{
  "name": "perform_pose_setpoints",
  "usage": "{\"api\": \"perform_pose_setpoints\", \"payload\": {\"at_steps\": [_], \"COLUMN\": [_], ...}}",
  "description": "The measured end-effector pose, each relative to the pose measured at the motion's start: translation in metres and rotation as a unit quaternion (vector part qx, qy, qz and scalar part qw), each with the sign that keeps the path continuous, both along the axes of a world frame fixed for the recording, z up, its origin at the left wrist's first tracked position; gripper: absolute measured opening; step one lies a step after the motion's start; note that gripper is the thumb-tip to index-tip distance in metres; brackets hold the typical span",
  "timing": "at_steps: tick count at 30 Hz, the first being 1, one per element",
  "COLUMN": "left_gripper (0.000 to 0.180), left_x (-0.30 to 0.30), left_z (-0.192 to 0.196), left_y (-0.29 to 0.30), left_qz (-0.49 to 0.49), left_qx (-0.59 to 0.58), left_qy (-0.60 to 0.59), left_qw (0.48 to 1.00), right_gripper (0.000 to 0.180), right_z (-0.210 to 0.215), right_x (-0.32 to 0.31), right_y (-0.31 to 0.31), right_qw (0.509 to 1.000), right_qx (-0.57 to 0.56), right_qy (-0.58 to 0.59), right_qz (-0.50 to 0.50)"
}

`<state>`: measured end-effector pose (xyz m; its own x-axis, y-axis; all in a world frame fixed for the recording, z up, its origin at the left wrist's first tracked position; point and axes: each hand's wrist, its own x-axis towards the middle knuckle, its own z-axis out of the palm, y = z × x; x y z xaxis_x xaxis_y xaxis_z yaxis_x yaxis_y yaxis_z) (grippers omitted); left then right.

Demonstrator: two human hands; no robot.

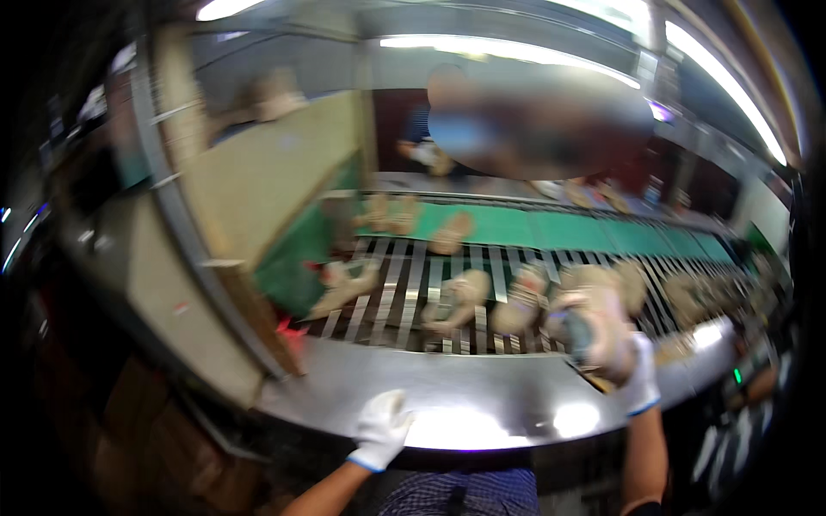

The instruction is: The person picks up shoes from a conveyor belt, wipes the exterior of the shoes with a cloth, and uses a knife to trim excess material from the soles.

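My left hand [382, 430], in a white glove with a blue cuff, is over the shiny metal ledge [335, 370]. It holds nothing, its fingers loosely apart, though motion softens their outline. On the right, my gloved right hand [642, 378] is closed on a beige sandal [609, 340], lifted above the ledge; blur hides its finer details. Beyond the ledge, a beige sandal [460, 299] and another sandal [521, 301] lie on the slatted roller conveyor [404, 297]. Farther left, a sandal [348, 288] rests near the green side panel.
A green belt [508, 225] runs behind the rollers and carries several sandals, one sandal [452, 232] near its middle. More footwear [705, 297] crowds the conveyor's right. A wooden partition with a metal post [185, 228] stands left. Across the line, a person's gloved hand [424, 155] shows.
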<state>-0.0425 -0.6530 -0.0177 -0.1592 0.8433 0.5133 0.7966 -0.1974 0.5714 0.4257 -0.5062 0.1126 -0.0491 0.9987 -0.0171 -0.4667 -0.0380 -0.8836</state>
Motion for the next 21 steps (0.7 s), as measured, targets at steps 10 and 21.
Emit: {"api": "perform_pose_setpoints", "payload": {"at_steps": [10,21], "left_gripper": [0.032,0.034], "left_x": [0.039,0.029], "left_z": [0.002,-0.013], "left_y": [0.015,0.019], "left_qz": [0.004,-0.024], "left_qx": [0.03,0.041], "left_qy": [0.075,0.08], "left_qw": [0.997,0.996], "right_gripper": [0.015,0.014], "right_z": [-0.103,-0.097], "right_x": [-0.018,-0.233], "right_y": [0.004,-0.056], "right_qw": [0.726,0.711], "right_qx": [0.283,0.367], "right_qy": [-0.619,-0.599], "right_qz": [-0.099,0.037]}}
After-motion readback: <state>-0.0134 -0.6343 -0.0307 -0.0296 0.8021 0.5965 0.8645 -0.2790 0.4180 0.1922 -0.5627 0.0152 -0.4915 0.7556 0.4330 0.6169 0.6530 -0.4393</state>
